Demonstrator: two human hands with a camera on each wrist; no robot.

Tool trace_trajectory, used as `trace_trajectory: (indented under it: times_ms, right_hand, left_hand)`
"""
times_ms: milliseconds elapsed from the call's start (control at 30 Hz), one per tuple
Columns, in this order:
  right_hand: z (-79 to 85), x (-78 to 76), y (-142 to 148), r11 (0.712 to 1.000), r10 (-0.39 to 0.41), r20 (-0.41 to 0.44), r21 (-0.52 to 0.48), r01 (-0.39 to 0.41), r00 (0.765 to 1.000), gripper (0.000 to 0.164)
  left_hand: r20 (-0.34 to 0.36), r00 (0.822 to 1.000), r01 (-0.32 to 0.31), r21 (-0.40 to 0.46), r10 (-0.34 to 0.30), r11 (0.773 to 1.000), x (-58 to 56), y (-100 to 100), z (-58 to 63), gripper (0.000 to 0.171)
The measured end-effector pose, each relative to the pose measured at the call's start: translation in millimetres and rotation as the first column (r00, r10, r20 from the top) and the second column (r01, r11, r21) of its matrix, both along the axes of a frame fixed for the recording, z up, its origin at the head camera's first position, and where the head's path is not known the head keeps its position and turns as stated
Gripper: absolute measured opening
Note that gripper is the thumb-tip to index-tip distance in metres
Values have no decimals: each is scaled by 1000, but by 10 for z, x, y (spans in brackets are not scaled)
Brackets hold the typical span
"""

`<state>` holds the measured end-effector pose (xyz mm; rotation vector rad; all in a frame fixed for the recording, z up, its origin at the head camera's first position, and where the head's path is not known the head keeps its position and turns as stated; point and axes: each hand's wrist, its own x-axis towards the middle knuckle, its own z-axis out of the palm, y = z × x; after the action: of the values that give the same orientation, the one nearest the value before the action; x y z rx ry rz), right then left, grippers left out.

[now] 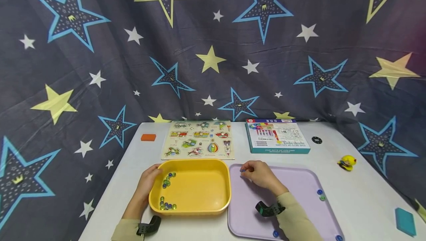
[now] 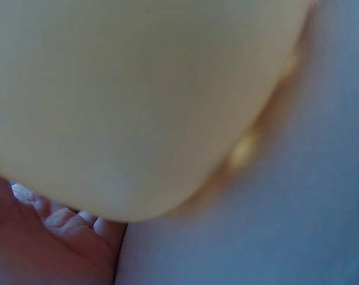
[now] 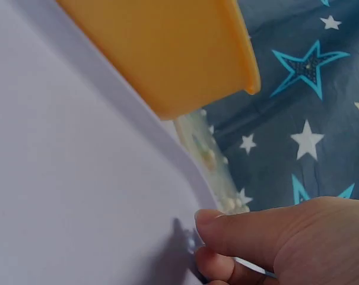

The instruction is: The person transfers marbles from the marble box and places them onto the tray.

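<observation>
A yellow tub (image 1: 196, 211) stands on the table, with several green and blue glass marbles (image 1: 166, 182) along its left side. My left hand (image 1: 146, 183) grips the tub's upper left side; in the left wrist view the blurred tub wall (image 2: 137, 107) covers much of that hand. Over the far left corner of a lilac tray (image 1: 299, 182), my right hand (image 1: 259, 174) pinches a blue marble (image 1: 242, 170) between thumb and fingers. In the right wrist view the marble is mostly hidden by the fingertips (image 3: 210, 217). Other marbles (image 1: 320, 192) lie on the tray's right and near sides.
Behind the tub lies a wooden picture puzzle board (image 1: 199, 141), with an orange block (image 1: 148, 137) to its left. A boxed game (image 1: 277, 137) sits behind the tray. Rightward are a black disc (image 1: 317, 140), a yellow duck toy (image 1: 347, 162) and a teal block (image 1: 405, 221).
</observation>
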<state>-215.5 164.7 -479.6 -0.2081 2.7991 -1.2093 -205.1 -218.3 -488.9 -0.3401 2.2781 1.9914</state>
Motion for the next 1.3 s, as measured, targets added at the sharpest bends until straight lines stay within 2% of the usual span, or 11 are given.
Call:
trace_trajectory:
  times_ms: [233, 467, 700, 867, 1033, 1200, 1300]
  right_hand:
    - [-37, -3, -27, 998, -10, -62, 65, 14, 998, 10]
    - [-40, 6, -41, 998, -28, -50, 61, 31, 998, 12]
    - [-1, 11, -3, 999, -13, -33, 35, 14, 999, 14]
    - [114, 28, 59, 1000, -19, -29, 24, 20, 999, 18]
    - [296, 69, 73, 1000, -5, -107, -1, 5, 994, 19]
    - [508, 199, -120, 993, 40, -172, -106, -59, 984, 12]
    - [592, 306, -333, 974, 103, -182, -181, -137, 978, 10]
  left_hand:
    - [-3, 1000, 1, -1, -1, 1000, 4, 6, 8, 33]
    - [-1, 1000, -4, 8, 4, 1000, 1, 8, 9, 33]
    - [-11, 1000, 1, 12, -1, 1000, 4, 16, 2, 33]
    - [-12, 1000, -5, 10, 5, 1000, -2, 21, 0, 32]
    - [-5, 1000, -6, 1, 6, 1000, -3, 17, 5, 32]
    - [-5, 1000, -3, -6, 3, 1000, 10, 12, 9, 33]
    - [-2, 1000, -2, -10, 2, 1000, 13, 10, 5, 33]
